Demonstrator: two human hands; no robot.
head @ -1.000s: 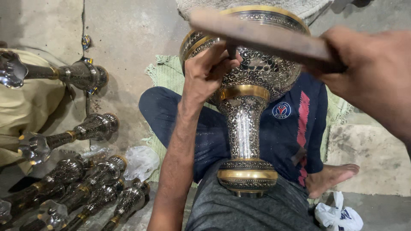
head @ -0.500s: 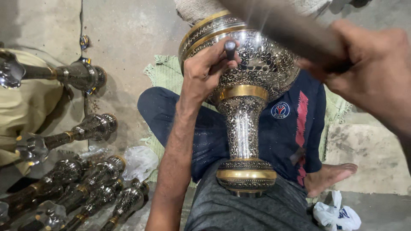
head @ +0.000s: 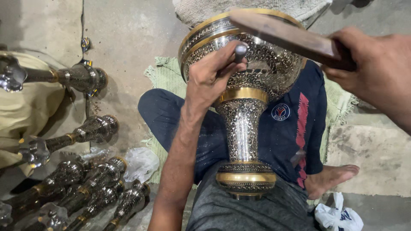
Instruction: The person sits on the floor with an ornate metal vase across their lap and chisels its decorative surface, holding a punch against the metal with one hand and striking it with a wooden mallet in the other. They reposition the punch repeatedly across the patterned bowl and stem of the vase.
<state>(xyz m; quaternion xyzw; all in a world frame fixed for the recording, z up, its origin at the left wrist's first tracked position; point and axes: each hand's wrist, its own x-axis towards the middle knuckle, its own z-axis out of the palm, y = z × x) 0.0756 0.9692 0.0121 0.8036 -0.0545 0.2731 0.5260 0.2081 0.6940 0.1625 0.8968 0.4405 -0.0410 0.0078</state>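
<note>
So compared with half a second back, the brown wooden mallet-like stick (head: 291, 36) reads sharp now instead of a blur, and it sits lower across the rim of the big engraved silver-and-gold metal vase (head: 244, 107); a full second ago it lay about the same way. The vase itself hasn't budged, it's propped on the person's lap, bowl end away from the camera, gold-banded foot resting on the grey cloth over the legs.

Room-wise: bare concrete floor (head: 128, 38) opens up to the upper left, and a green woven mat (head: 165, 77) pokes out under the crossed legs. Left edge is crowded, a row of smaller engraved metal vases (head: 90, 128) lying on their sides, some resting on a yellowish cloth. Right side has a concrete step and a crumpled white plastic bag (head: 338, 216) by the bare foot.

Left hand (head: 212, 77) is curled tight around a small steel punch (head: 240, 52), its round top sticking up out of the fist, knuckles pressed against the vase's bowl just above the gold collar. Right hand (head: 376, 70) is closed around the stick's handle end at the right, blade reaching over to just above the punch.
</note>
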